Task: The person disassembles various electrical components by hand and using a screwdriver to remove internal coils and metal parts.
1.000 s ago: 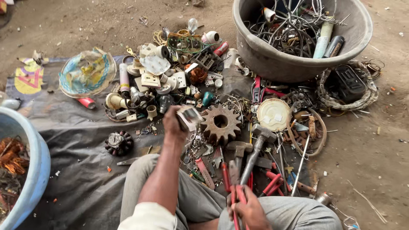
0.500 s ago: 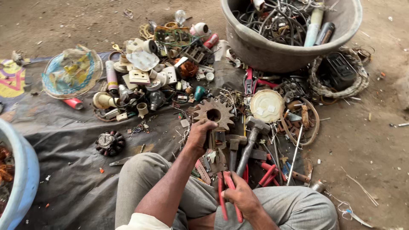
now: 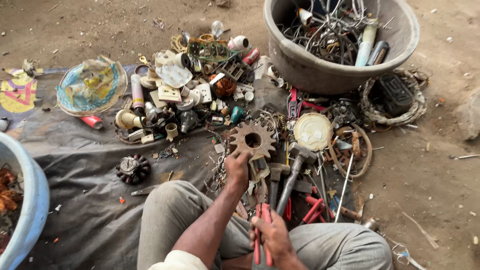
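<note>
The pliers (image 3: 261, 231) lie with their long axis running away from the person, red handles toward the body, near the sheet's (image 3: 75, 150) front edge. The right hand (image 3: 272, 235) is closed around both handles. The left hand (image 3: 237, 167) is curled, fingertips touching the lower rim of the one rusty gear (image 3: 252, 140), mid-sheet; what it grips, if anything, I cannot tell. Two hammers (image 3: 292, 172) lie just beside.
</note>
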